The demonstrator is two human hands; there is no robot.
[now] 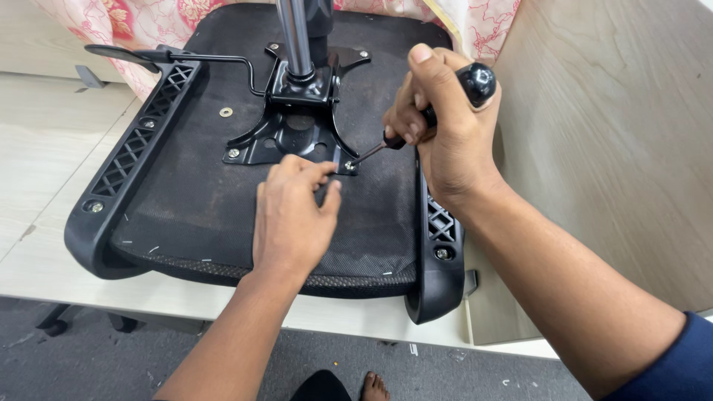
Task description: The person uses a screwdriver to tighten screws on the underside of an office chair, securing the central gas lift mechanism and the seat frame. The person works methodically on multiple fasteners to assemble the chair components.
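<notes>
You're working in bright, even indoor light from above, so shadows stay soft; only a faint one sits under the seat base (186, 186) along the near edge of the counter (44, 267). Glare streaks the chrome column (295, 33) and the screwdriver knob (477, 78). Focus is sharp throughout, with wide-angle stretching toward the corners.

Both forearms are bare; the right arm ends in a dark navy sleeve (687, 364) pushed up near the elbow. A bare foot (375, 386) shows below.
</notes>
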